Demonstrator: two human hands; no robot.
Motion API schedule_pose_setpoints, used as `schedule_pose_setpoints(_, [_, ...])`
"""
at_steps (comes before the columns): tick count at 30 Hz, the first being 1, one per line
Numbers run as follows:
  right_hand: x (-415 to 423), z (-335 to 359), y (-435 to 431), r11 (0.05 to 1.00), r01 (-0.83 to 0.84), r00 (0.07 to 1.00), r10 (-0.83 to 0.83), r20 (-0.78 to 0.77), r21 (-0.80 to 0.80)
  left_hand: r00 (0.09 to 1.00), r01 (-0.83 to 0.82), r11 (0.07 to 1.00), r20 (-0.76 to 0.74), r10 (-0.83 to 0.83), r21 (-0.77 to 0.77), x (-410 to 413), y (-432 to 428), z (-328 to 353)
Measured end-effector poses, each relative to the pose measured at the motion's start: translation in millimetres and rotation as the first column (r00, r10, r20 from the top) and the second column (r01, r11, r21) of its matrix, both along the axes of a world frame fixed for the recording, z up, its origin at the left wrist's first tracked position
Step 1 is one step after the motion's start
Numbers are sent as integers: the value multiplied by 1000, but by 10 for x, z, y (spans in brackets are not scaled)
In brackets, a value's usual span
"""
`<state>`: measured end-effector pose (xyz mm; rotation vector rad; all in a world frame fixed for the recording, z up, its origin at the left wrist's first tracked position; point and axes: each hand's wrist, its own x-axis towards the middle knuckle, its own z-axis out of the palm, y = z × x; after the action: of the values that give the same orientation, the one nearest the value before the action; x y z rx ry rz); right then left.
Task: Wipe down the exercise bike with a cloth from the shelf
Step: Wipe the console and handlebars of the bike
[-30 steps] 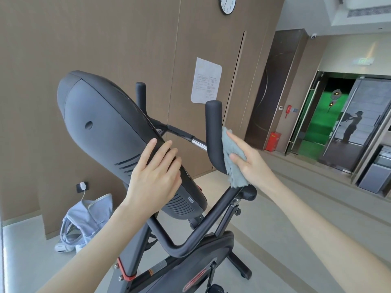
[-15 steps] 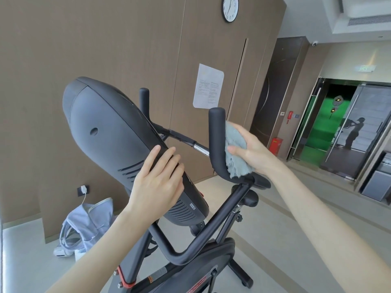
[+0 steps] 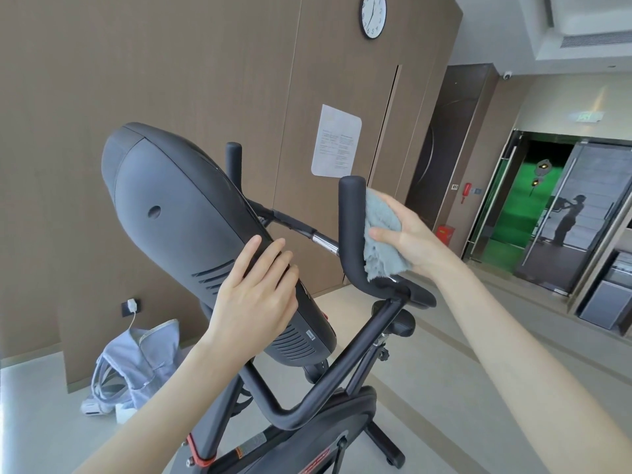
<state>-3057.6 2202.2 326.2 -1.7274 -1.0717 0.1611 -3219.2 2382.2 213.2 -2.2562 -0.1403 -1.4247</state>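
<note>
A black exercise bike (image 3: 307,401) fills the middle of the view. Its large grey-black console housing (image 3: 178,217) tilts up to the left. My left hand (image 3: 254,299) rests flat on the lower back of that housing, fingers straight. My right hand (image 3: 407,237) grips a light blue-grey cloth (image 3: 381,241) and presses it against the right side of the upright padded handlebar grip (image 3: 352,227). A second handlebar grip (image 3: 234,162) stands behind the console. The cloth's lower edge hangs frayed above the bend of the bar.
A blue-grey backpack (image 3: 136,371) lies on the floor by the brown panelled wall, under a socket with a white charger (image 3: 131,306). A paper notice (image 3: 336,145) and a clock (image 3: 372,15) hang on the wall. Glass doors (image 3: 561,213) stand at the right.
My right hand has slid the cloth upward along the handlebar grip, from its lower bend toward the top. The left hand has stayed on the console.
</note>
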Motion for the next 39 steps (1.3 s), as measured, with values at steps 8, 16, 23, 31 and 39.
schedule_pose_setpoints(8, [-172,-164,-262,967,254,861,-209,464,-36,1000,0,1000,-9,0,-4,1,5,-7])
schedule_pose_setpoints(16, [-307,-55,124,843,538,-34,22,999,-1,1000,7,1000,-14,-8,-29,-6,-18,1])
schedule_pose_setpoints(23, [-379,-768,-134,790,604,-112,218,970,-107,1000,4,999,-25,-5,-39,-24,-26,13])
schedule_pose_setpoints(31, [-425,-20,217,813,582,-230,140,963,21,1000,5,999,-23,-5,-38,-26,-31,16])
schedule_pose_setpoints(39, [-306,-736,41,664,734,-209,424,881,-145,1000,6,999,-17,-7,-40,-24,-37,-2])
